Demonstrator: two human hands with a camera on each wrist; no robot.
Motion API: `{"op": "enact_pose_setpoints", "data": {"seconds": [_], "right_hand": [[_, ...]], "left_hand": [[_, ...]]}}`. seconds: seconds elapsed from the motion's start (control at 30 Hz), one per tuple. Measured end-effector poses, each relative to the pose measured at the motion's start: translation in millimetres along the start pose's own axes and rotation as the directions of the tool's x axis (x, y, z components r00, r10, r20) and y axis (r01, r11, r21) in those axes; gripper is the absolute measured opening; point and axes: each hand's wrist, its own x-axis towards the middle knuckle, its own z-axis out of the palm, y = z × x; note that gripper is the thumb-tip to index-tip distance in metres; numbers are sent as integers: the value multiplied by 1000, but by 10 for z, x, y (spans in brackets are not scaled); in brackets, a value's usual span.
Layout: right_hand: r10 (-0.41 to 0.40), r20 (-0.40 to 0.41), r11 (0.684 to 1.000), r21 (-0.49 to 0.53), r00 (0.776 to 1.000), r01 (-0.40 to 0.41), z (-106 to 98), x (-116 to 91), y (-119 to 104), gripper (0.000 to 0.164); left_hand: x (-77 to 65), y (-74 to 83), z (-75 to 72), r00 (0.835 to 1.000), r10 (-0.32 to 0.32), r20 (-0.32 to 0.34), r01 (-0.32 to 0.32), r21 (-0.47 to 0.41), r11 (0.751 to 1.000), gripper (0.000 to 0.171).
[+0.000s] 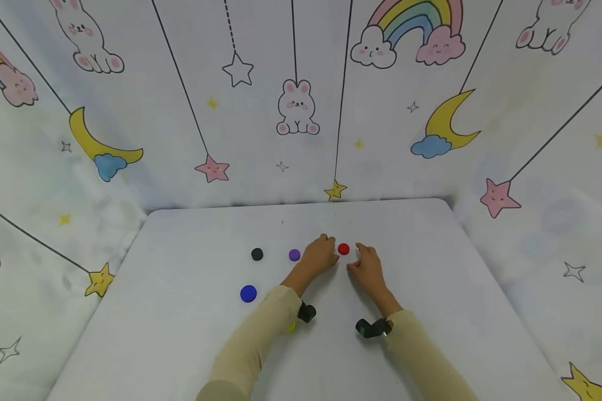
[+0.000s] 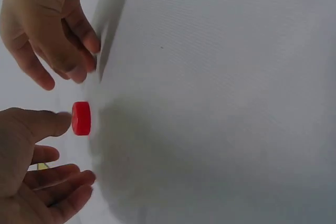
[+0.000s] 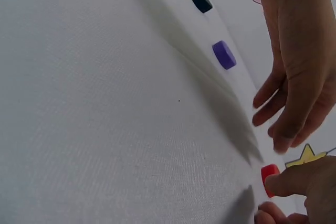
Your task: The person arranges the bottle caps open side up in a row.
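Note:
A small red bottle-cap-like disc [image 1: 343, 249] lies on the white tabletop between my two hands. On its left is my left hand [image 1: 321, 255], fingers loosely bent and holding nothing. My right hand [image 1: 367, 270] is on its right, thumb and fingers spread apart with nothing between them. In the left wrist view, the left thumb [image 2: 55, 124] overlaps the edge of the red disc [image 2: 81, 118]. The right wrist view has the right thumb [image 3: 287, 182] in front of the disc [image 3: 269, 176], hiding part of it.
Left of my left hand lie a purple disc [image 1: 294, 255] and a black disc [image 1: 257, 254]. A larger blue disc [image 1: 248, 293] is nearer on the left. My left sleeve [image 1: 261, 328] mostly hides a yellow disc [image 1: 291, 327]. A patterned cloth wall [image 1: 261, 133] rises behind the table.

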Motion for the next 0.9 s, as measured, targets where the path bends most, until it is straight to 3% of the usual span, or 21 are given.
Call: {"op": "enact_pose_setpoints", "data": {"seconds": [0.17,0.37,0.57,0.7,0.9], "right_hand": [[20,18,999,-31,1000,-20,78,57,78,57],[17,32,998,-55,999,-15,86,146,113,40],[71,24,996,-56,997,-69,89,160,92,37],[35,26,996,-77,999,-33,141,164,62,37],[-70,-36,997,15,997,71,46,80,63,34]], "left_hand": [[131,82,143,997,5,75,-3,-35,999,35],[206,89,206,999,37,33,-36,-46,998,23],[239,48,261,997,82,-10,-83,-106,991,27],[228,-9,252,997,78,-6,-78,-132,988,27],[170,-9,154,983,184,-5,-182,-166,969,25]]}}
